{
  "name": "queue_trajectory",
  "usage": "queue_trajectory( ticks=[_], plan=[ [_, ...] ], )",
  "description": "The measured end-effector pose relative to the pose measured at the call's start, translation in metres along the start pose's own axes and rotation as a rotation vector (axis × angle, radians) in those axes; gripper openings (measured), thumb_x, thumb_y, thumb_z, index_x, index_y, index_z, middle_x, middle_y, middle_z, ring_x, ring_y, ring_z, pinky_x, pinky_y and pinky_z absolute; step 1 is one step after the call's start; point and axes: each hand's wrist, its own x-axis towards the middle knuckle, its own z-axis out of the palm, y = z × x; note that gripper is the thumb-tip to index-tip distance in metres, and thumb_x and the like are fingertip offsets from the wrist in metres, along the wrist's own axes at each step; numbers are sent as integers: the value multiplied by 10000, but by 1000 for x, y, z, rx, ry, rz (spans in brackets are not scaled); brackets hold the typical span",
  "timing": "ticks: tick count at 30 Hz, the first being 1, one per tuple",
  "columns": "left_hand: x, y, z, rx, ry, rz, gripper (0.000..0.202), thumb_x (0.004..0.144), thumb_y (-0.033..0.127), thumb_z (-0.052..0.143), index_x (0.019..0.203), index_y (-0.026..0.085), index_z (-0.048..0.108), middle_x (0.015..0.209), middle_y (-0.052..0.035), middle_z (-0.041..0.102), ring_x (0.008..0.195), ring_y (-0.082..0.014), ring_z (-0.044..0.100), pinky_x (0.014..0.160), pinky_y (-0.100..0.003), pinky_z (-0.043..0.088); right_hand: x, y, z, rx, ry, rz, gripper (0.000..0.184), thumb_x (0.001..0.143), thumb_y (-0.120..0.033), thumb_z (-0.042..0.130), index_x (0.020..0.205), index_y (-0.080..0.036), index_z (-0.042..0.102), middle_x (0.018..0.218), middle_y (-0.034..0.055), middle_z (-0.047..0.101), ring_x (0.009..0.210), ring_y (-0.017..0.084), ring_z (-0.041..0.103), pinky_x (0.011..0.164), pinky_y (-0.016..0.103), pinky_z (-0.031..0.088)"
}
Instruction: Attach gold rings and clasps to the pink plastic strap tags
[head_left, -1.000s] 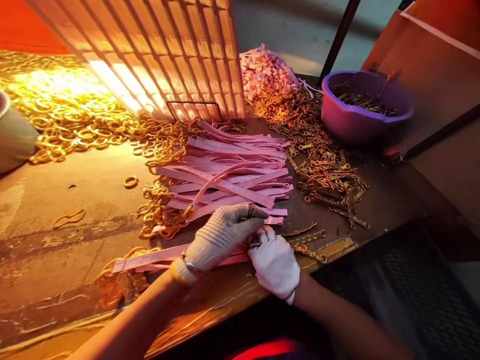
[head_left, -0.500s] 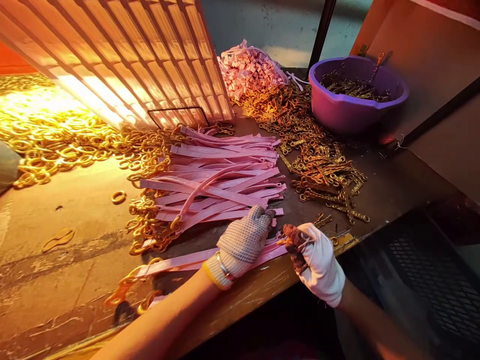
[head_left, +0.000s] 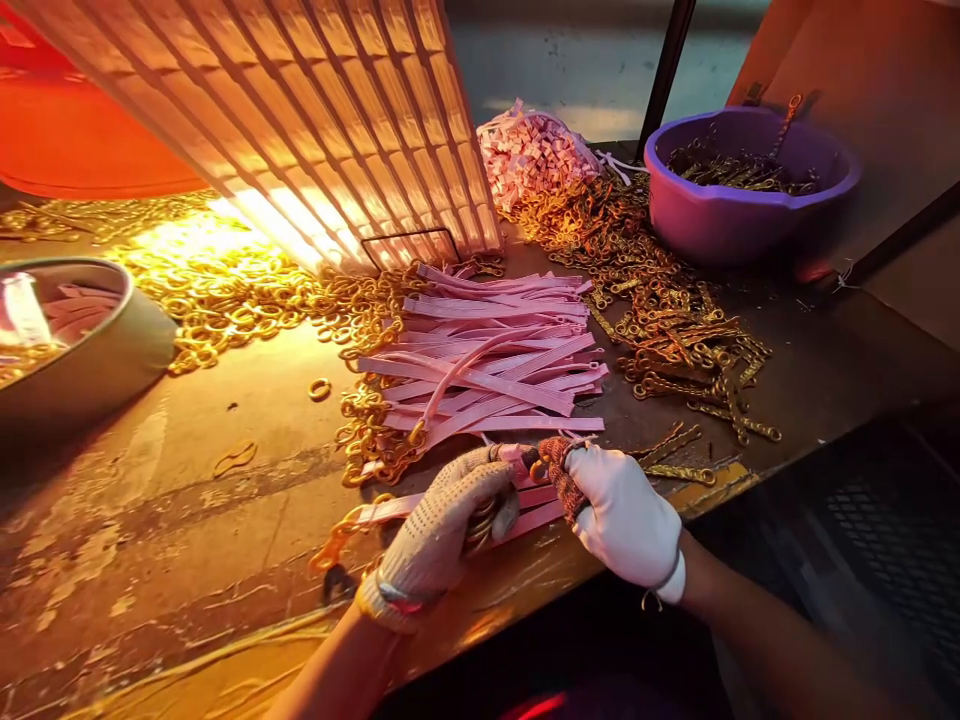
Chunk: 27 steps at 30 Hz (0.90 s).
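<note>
My left hand (head_left: 450, 515), in a cream dotted glove, is closed with the end of a pink strap (head_left: 516, 453) between thumb and fingers. My right hand (head_left: 626, 515), in a white glove with dark brown finger coverings, meets it there. Its fingers are closed on a small metal link with a gold ring end (head_left: 538, 468), touching or very close to the strap end; the rest of the link is hidden. Beneath the hands lie more straps (head_left: 536, 515). Beyond them is a pile of pink straps (head_left: 487, 350) with gold rings (head_left: 367, 430) at their left ends.
Twisted metal links (head_left: 675, 330) lie heaped at the right, below a purple basin (head_left: 750, 220) holding more. Gold rings (head_left: 225, 300) spread under a bright light behind a slatted panel (head_left: 352, 130). A round metal container (head_left: 135, 340) stands at left. The table edge (head_left: 487, 620) runs close to me.
My hands have come together, and my left hand has turned and lifted a strap end to the right hand. The view has swung left, bringing the round container into sight.
</note>
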Motion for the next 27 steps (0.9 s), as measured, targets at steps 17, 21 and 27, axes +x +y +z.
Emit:
queue_trajectory(
  ticks=[17,21,27],
  plan=[
    [4,-8,2,592,-29,156,335,915,445,539,742,182,656,662,-4,642,591,-141,524,562,-235,393,8,-11,8,-611,-214,121,133,813,-107,552,902,-176,622,845,81,683,791,232,649,642,315,389],
    [5,-2,12,379,-72,-11,400,913,544,523,771,182,618,498,48,519,443,-112,423,455,-222,321,2,-6,-7,-544,-238,49,157,889,-121,527,995,-186,623,958,79,706,855,220,664,697,299,414],
    [9,-3,21,382,-91,-1,443,903,579,529,759,172,626,448,54,490,436,-110,409,465,-220,311,0,17,-5,-512,-303,-27,202,858,-76,507,984,-171,633,914,66,711,844,212,663,714,298,437]
  ],
)
